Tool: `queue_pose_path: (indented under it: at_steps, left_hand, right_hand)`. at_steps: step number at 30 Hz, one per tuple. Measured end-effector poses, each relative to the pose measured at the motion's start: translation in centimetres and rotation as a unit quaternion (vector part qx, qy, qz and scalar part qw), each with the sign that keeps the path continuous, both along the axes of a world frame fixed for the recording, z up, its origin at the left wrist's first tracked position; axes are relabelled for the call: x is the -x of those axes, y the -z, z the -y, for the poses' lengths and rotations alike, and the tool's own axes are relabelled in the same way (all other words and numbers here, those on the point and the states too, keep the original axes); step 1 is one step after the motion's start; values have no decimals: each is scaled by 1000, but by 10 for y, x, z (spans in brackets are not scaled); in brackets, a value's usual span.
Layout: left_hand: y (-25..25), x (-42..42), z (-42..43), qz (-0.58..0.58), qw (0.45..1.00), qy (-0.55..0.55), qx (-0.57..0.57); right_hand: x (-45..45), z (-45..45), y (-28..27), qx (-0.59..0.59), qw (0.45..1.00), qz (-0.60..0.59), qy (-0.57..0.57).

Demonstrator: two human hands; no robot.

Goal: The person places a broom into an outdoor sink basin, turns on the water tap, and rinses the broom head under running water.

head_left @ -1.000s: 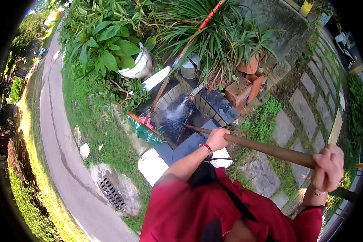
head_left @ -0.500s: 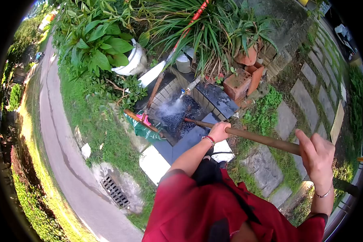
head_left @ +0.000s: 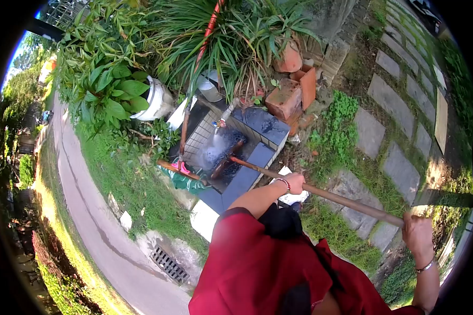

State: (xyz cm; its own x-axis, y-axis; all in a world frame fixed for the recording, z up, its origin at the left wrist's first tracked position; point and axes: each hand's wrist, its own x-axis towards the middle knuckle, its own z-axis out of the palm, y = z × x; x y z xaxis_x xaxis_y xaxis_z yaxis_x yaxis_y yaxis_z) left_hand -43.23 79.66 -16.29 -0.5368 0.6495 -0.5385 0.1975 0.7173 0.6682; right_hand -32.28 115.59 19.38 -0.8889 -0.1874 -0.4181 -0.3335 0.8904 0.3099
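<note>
My left hand (head_left: 295, 184), with a red bracelet at the wrist, is wrapped round the middle of a long wooden-handled tool (head_left: 347, 201). My right hand (head_left: 418, 231) grips the upper end of the same handle. The tool slants down into a tiled basin (head_left: 257, 156), where its brown crosswise head shows at the dark water. What kind of head it is, I cannot make out. Water sprays from a tap (head_left: 219, 124) into the basin beside the head. Against the basin's left side leans another wooden stick (head_left: 184, 128), near a pink item (head_left: 181, 167) and green striped cloth (head_left: 186, 182).
Terracotta blocks (head_left: 285, 100) stand at the basin's far right corner, and a white pot (head_left: 160, 100) and a grey bucket (head_left: 209, 88) behind it. A drain grate (head_left: 169, 264) lies beside the path (head_left: 89, 194). Stone slabs (head_left: 369, 131) are set in grass on the right.
The tool's brown head now shows at the water, where earlier only the shaft was visible. My right hand's fingers have closed round the handle end. The view has shifted, moving the basin leftward.
</note>
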Motion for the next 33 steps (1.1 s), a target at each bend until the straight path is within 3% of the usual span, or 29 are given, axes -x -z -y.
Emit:
queue_pose_path:
  at_steps: [3, 8, 12, 14, 18, 23, 28, 29, 32, 33]
  left_hand:
    - [-27, -25, -40, 0, 987, 158, 1]
    - [3, -77, -73, 50, 962, 265, 30]
    - [8, -87, -62, 46, 954, 294, 25]
    - [20, -86, -55, 39, 940, 331, 75]
    - [25, -77, -32, 91, 936, 322, 112]
    - [8, -59, -18, 149, 920, 305, 196]
    - [62, -56, 41, 106, 935, 308, 142]
    - [65, -63, 49, 72, 951, 260, 152]
    - [64, -81, 44, 47, 973, 193, 117]
    - [53, -86, 30, 56, 970, 216, 100]
  right_hand:
    - [-61, -39, 4, 4, 988, 86, 131]
    - [-156, -87, 45, 71, 972, 122, 190]
    - [-179, -94, 91, 98, 961, 130, 224]
    - [-191, -97, 122, 130, 959, 129, 215]
    - [-190, -82, 150, 186, 950, 150, 203]
    - [-161, -38, 129, 167, 920, 252, 251]
    - [-120, 42, 109, 241, 892, 278, 264]
    - [-118, 49, 108, 274, 876, 290, 270]
    - [-129, 32, 94, 273, 831, 347, 338]
    - [-164, -9, 117, 292, 831, 346, 324]
